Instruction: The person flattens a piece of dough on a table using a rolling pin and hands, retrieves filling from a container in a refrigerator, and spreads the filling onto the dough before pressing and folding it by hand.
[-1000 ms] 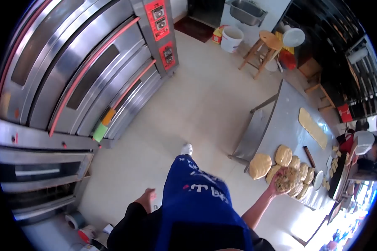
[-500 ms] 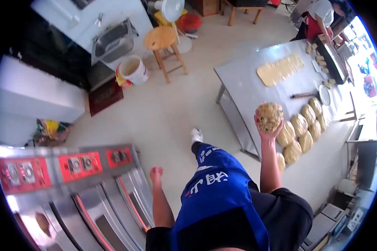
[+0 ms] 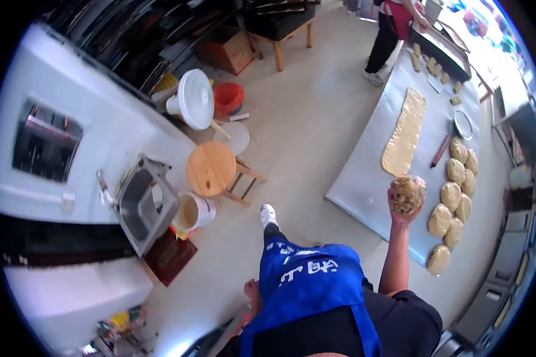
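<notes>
My right hand [image 3: 402, 215] is wrapped round the underside of a lumpy, speckled ball of filling [image 3: 408, 194], raised near the metal table [image 3: 369, 172]. A long flat strip of dough [image 3: 405, 132] lies on that table just beyond the ball. To the right, several rounded dough pieces [image 3: 451, 195] sit in rows, with a dark rolling pin [image 3: 441, 150] and a round white dish [image 3: 463, 124] above them. My left hand [image 3: 252, 290] hangs low beside the blue apron [image 3: 309, 279], its fingers small and partly hidden.
A wooden stool [image 3: 211, 169], a white bucket [image 3: 195, 212] and a metal sink [image 3: 146, 205] stand at the left. Behind them are a red basin [image 3: 227, 98] and a white fan [image 3: 195, 99]. A person in a red apron [image 3: 399, 19] stands at the table's far end.
The view has swung from the ovens towards the sink and table. My right hand, with the ball in it, has come up from beside the dough pieces. My left hand now hangs lower in view.
</notes>
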